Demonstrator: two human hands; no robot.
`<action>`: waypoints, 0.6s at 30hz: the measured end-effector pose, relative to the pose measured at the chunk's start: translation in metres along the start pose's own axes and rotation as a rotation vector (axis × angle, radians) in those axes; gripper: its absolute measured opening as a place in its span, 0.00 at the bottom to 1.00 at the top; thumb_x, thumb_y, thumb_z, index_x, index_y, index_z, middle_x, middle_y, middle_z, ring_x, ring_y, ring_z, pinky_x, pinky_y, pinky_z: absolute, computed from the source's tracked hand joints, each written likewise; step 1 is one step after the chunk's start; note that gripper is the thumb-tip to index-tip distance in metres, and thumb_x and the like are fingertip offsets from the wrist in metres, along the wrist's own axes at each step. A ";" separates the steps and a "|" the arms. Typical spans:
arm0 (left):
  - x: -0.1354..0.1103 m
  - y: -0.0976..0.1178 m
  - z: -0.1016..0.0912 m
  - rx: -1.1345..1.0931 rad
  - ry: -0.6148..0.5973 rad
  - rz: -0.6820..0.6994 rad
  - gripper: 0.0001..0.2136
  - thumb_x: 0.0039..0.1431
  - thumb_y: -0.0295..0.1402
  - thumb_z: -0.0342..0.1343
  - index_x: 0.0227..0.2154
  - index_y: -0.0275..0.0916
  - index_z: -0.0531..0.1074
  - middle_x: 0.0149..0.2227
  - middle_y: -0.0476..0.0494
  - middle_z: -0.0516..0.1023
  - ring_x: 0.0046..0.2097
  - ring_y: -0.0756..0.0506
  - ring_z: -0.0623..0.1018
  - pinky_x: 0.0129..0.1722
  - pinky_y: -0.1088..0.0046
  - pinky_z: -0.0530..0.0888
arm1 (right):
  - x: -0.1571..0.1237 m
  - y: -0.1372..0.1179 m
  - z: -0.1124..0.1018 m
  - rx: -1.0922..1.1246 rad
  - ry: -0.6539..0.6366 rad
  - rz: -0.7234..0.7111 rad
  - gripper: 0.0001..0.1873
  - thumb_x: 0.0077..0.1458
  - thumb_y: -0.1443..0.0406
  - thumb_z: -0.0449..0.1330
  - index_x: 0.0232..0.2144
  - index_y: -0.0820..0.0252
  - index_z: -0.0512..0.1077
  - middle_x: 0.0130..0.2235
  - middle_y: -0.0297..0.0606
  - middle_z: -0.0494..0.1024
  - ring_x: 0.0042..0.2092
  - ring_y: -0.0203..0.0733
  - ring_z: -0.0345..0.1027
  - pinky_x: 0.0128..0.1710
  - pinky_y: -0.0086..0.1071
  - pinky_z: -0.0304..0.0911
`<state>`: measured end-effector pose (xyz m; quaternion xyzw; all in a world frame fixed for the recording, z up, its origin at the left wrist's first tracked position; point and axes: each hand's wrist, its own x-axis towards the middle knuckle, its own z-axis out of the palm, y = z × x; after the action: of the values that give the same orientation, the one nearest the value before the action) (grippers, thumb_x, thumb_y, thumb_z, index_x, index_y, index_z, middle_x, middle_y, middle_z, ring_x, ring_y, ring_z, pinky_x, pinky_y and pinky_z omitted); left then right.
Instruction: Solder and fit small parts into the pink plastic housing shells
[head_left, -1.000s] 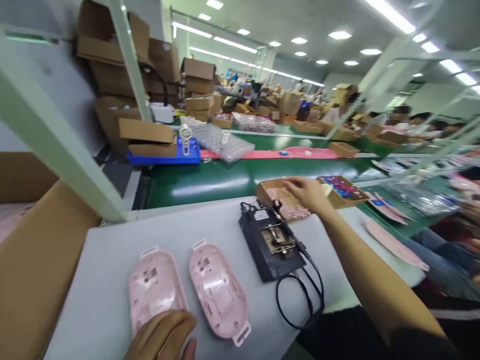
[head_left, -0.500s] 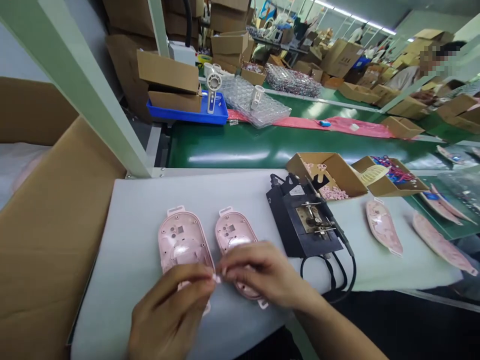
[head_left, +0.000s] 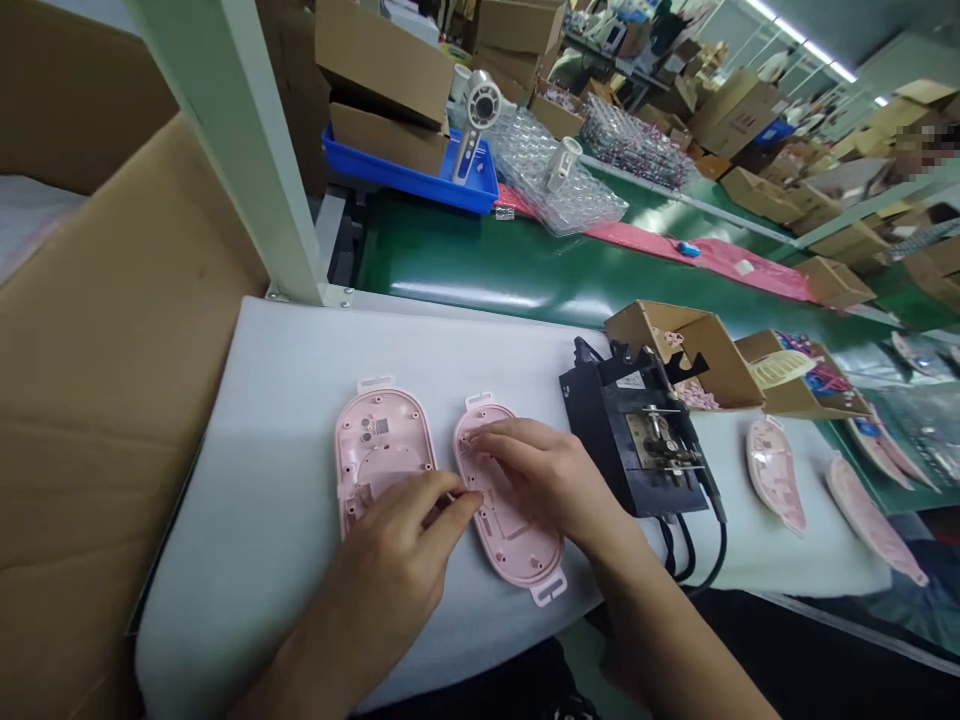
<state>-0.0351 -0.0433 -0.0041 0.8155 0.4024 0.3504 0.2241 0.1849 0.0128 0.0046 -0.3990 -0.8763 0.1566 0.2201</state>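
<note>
Shell (head_left: pixel 517 532) rim under right hand (head_left: pixel 556 475), roomy mat (head_left: pixel 274 470)

Blue tray (head_left: pixel 409 181), apparently bubble wrap (head_left: pixel 525 155).

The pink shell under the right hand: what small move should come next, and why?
Perhaps the right hand should press gently inside the pink shell: the shell lies open side up, with that hand's fingertips at its upper end. The left hand, at the left edge, could steady it. I can't tell whether either holds something small.
</note>
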 end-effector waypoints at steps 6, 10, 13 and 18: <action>0.004 0.000 0.004 0.133 -0.010 -0.002 0.18 0.64 0.15 0.49 0.52 0.35 0.72 0.45 0.42 0.75 0.44 0.43 0.76 0.43 0.60 0.80 | -0.002 0.002 -0.001 -0.112 -0.048 -0.130 0.13 0.67 0.70 0.57 0.52 0.60 0.75 0.51 0.41 0.81 0.54 0.47 0.73 0.52 0.46 0.74; 0.011 0.004 0.005 0.252 -0.046 -0.023 0.19 0.62 0.14 0.47 0.52 0.33 0.72 0.43 0.41 0.74 0.42 0.42 0.76 0.40 0.60 0.79 | -0.006 -0.003 -0.003 -0.098 0.002 -0.106 0.18 0.64 0.75 0.57 0.55 0.63 0.72 0.52 0.43 0.80 0.52 0.47 0.71 0.52 0.44 0.72; 0.021 0.008 0.008 0.376 -0.109 -0.054 0.20 0.61 0.14 0.45 0.51 0.33 0.73 0.43 0.40 0.74 0.41 0.41 0.75 0.38 0.59 0.77 | -0.002 -0.005 -0.004 -0.093 0.104 0.031 0.18 0.64 0.75 0.55 0.54 0.62 0.72 0.49 0.44 0.78 0.49 0.47 0.69 0.51 0.44 0.71; 0.033 0.010 0.015 0.506 -0.178 -0.063 0.18 0.62 0.18 0.45 0.50 0.31 0.74 0.39 0.38 0.73 0.38 0.39 0.72 0.36 0.58 0.74 | 0.008 -0.006 -0.001 -0.147 0.034 0.120 0.13 0.64 0.69 0.58 0.48 0.54 0.77 0.55 0.43 0.73 0.54 0.51 0.63 0.54 0.47 0.69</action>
<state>-0.0045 -0.0233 0.0056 0.8602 0.4811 0.1586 0.0587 0.1773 0.0157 0.0104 -0.4683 -0.8562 0.0980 0.1951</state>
